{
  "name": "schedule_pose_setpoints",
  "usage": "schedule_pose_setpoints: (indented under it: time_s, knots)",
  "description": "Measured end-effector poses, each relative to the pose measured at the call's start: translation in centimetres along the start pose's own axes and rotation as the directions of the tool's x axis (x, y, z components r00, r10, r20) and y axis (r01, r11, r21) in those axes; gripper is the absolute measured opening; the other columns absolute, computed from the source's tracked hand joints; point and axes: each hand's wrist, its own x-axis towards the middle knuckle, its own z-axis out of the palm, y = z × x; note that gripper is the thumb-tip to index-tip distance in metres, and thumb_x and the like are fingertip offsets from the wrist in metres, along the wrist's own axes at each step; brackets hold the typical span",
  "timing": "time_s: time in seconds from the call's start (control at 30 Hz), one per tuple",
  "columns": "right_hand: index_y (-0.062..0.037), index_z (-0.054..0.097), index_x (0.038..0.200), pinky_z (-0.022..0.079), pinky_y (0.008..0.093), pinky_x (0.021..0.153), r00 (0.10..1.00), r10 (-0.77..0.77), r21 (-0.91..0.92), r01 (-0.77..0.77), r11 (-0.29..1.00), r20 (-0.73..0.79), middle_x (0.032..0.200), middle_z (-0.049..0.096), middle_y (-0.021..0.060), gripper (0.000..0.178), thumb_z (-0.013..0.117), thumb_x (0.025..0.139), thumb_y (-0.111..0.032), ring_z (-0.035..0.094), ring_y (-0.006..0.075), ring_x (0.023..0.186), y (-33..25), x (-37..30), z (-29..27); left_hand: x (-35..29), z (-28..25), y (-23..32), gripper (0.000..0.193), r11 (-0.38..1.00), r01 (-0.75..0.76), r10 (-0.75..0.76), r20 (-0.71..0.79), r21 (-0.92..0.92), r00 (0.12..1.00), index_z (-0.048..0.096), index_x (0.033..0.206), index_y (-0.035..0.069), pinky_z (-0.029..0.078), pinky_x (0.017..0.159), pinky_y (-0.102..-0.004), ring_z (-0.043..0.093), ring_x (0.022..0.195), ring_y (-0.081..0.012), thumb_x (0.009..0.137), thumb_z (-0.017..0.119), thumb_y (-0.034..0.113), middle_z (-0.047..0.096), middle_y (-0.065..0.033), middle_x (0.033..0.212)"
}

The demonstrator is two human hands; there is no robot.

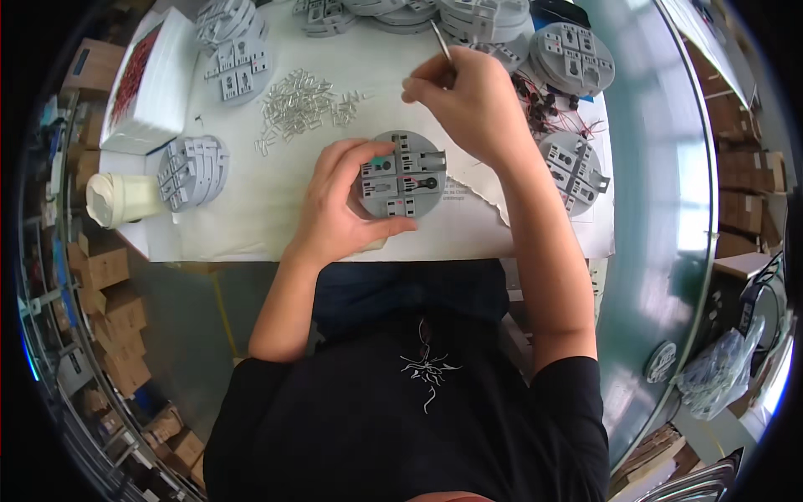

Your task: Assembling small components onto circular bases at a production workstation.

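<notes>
My left hand is closed around the edge of a round grey plastic disc, thumb at its near side and fingers at its far left. The disc's face has raised blocks, slots and a dark round-ended part on the right. Held up beyond the disc, my right hand pinches a slim pointed metal tool whose tip points away to the far left; its exact kind is not clear. To the left of that hand lies a loose pile of small clear pieces on the white table.
Stacks of similar grey discs stand along the far side, and another disc lies at right beside red and black wired parts. At left are a white foam box, a cream cup and a disc stack.
</notes>
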Motion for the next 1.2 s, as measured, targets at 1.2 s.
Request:
schedule_pose_setpoints:
  time_s: [1.2]
  knots:
    - [0.0056,0.071,0.093,0.045,0.026,0.058,0.926,0.367,0.024,-0.371,0.928,0.09,0.073,0.066,0.0024,0.034,0.077,0.097,-0.027,0.056,0.0063,0.066,0.6,-4.0,1.1,0.0,-1.7,-0.2,0.059,0.992,-0.098,0.084,-0.18,-0.074,0.98,0.062,0.133,0.006,0.058,0.089,-0.0444,0.069,0.103,-0.0324,0.082,0.09,0.019,0.068,-0.0119,0.112]
